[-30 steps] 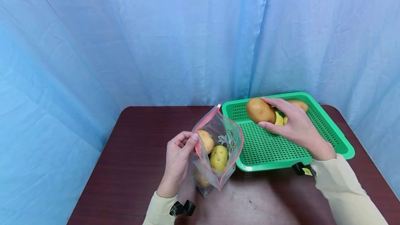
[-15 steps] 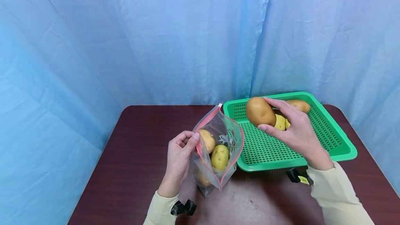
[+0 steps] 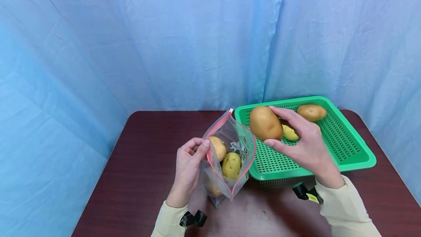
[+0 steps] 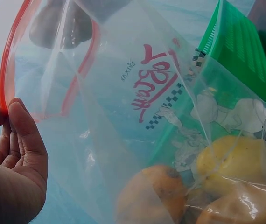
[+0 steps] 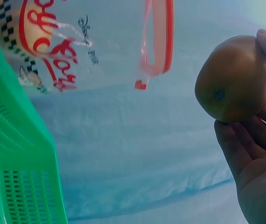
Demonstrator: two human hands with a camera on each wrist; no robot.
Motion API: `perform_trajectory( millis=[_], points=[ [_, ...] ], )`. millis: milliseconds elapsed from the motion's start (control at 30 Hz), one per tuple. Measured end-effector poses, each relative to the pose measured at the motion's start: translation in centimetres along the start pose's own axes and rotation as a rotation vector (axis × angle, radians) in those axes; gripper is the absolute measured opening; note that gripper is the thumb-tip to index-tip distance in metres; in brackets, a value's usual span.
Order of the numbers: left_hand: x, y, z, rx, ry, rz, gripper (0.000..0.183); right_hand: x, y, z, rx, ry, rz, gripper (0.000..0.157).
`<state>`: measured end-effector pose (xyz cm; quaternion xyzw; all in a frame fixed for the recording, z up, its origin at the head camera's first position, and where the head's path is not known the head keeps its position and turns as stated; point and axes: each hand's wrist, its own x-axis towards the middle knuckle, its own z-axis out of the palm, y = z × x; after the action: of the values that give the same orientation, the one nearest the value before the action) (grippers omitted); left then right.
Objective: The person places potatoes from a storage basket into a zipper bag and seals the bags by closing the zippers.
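Observation:
My left hand pinches the pink-zip rim of a clear zip bag, whose mouth gapes upward. Inside the bag lie a yellowish potato, a tan potato and another potato lower down, seen through the plastic. Between thumb and fingers, my right hand holds a brown potato above the near-left part of a green basket, just right of the bag's mouth. In the right wrist view the held potato shows a dark spot, with the bag's printed side to the left.
In the basket lie a brown potato and a yellow potato, the latter partly hidden by the right hand. Bag and basket stand close together on a dark red-brown table. Blue curtains hang behind it.
My right hand has moved left and slightly nearer with the brown potato, toward the bag's mouth. More of the potatoes in the basket shows. The left hand and bag stay nearly still.

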<state>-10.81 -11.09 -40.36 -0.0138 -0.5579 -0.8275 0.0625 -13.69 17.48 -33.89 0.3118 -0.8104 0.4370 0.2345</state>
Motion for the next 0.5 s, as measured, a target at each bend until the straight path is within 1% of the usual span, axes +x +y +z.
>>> perform_trajectory(
  millis=[167,233,367,500],
  points=[
    [0.0,-0.1,0.0,0.007,0.001,-0.001,0.011,0.0,-0.5,0.5,0.05,-0.019,-0.019,0.075],
    [0.0,-0.1,0.0,0.01,0.0,-0.001,0.01,-0.1,-0.7,0.7,0.069,-0.034,-0.014,0.076],
    [0.0,-0.1,0.0,0.008,-0.002,0.001,0.01,-0.2,-1.1,1.2,0.08,-0.042,-0.018,0.074],
    [0.0,-0.1,0.0,0.009,-0.006,0.003,0.01,-0.3,-1.4,2.1,0.104,-0.042,-0.05,0.072]
  ],
)
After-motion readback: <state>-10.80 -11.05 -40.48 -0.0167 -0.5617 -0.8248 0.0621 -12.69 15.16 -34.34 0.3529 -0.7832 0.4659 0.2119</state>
